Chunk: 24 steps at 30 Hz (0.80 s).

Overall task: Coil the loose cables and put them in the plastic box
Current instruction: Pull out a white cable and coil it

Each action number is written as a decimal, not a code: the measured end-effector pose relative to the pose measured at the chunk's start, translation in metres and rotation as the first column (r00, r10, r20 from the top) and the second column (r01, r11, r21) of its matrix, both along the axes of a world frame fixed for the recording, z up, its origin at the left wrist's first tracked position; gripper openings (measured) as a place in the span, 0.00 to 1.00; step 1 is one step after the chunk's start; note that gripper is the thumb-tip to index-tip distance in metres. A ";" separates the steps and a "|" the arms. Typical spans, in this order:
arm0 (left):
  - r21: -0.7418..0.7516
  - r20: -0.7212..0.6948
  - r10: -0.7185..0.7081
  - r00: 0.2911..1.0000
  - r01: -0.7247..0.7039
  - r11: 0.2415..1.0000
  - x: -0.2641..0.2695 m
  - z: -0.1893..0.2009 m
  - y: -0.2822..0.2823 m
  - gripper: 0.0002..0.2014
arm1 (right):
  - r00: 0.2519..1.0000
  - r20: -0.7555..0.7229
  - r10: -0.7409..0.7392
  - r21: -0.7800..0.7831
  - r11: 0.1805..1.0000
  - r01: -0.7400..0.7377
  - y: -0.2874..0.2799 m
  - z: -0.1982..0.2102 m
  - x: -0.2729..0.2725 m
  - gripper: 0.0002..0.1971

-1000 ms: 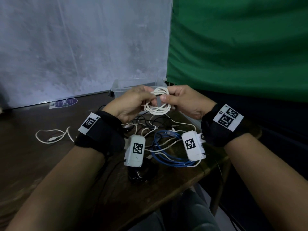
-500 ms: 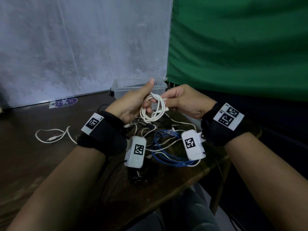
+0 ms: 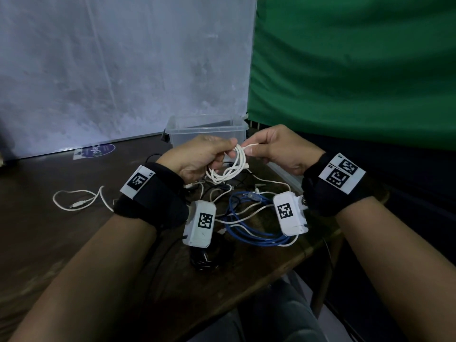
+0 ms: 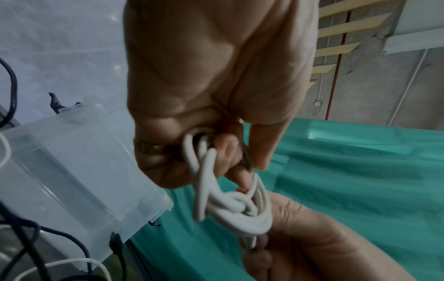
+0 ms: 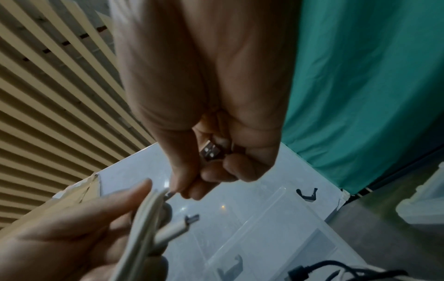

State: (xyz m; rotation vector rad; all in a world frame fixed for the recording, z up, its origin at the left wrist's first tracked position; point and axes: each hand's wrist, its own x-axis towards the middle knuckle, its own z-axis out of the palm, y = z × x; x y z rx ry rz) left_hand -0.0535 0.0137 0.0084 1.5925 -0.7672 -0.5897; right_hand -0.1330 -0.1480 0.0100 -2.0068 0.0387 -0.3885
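Observation:
A coiled white cable (image 3: 230,166) hangs between both hands above the table. My left hand (image 3: 204,157) grips the coil's loops; the bundle (image 4: 230,201) shows in the left wrist view under curled fingers. My right hand (image 3: 274,150) pinches the cable's end, and the metal USB plug (image 5: 210,152) sits inside its curled fingers. The clear plastic box (image 3: 204,130) stands just behind the hands, open on top. A blue cable (image 3: 249,223) and several white and black cables lie tangled below the hands. Another white cable (image 3: 79,201) lies loose at the left.
The dark wooden table (image 3: 61,243) ends in an edge at the right, near my right wrist. A green cloth (image 3: 357,70) hangs at the right, a pale sheet (image 3: 123,70) at the back. A round sticker (image 3: 95,151) lies near the back left.
The left hand's fingers have curled back round the coil after opening briefly. The right hand has drawn the cable end out to the right of the loops.

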 end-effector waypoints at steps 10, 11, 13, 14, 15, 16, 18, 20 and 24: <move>-0.244 0.045 0.217 0.975 -0.200 0.949 0.004 -0.005 -0.012 0.12 | 0.995 0.077 -0.058 0.382 0.924 0.024 0.015 0.004 0.003 0.23; -0.271 0.045 0.217 0.975 -0.197 0.942 0.003 -0.006 -0.013 0.12 | 0.994 0.068 -0.088 0.357 0.932 0.058 0.016 0.004 0.003 0.25; -0.319 0.033 0.214 0.976 -0.193 0.928 0.002 -0.005 -0.014 0.11 | 0.983 0.070 -0.167 0.329 0.935 0.135 0.017 0.005 0.005 0.27; -0.339 0.023 0.213 0.977 -0.193 0.921 0.001 -0.004 -0.014 0.11 | 0.977 0.082 -0.199 0.307 0.937 0.165 0.016 0.005 0.006 0.26; -0.357 0.016 0.211 0.977 -0.192 0.914 0.001 -0.004 -0.015 0.11 | 0.974 0.084 -0.209 0.271 0.946 0.179 0.015 0.004 0.007 0.23; -0.371 0.012 0.207 0.978 -0.188 0.910 0.001 -0.003 -0.016 0.11 | 0.978 0.070 -0.194 0.234 0.957 0.173 0.014 0.003 0.007 0.19; -0.383 0.006 0.198 0.980 -0.181 0.906 0.001 -0.004 -0.017 0.10 | 0.993 0.032 -0.115 0.213 0.971 0.106 0.014 0.001 0.006 0.11; -0.393 -0.025 0.170 0.985 -0.166 0.904 0.002 -0.006 -0.017 0.11 | 0.998 0.052 -0.035 0.278 0.960 0.019 0.015 -0.001 0.005 0.07; -0.358 -0.182 0.028 0.983 -0.093 0.929 0.004 -0.002 -0.011 0.12 | 0.995 0.099 -0.031 0.304 0.953 -0.001 0.013 0.001 0.005 0.07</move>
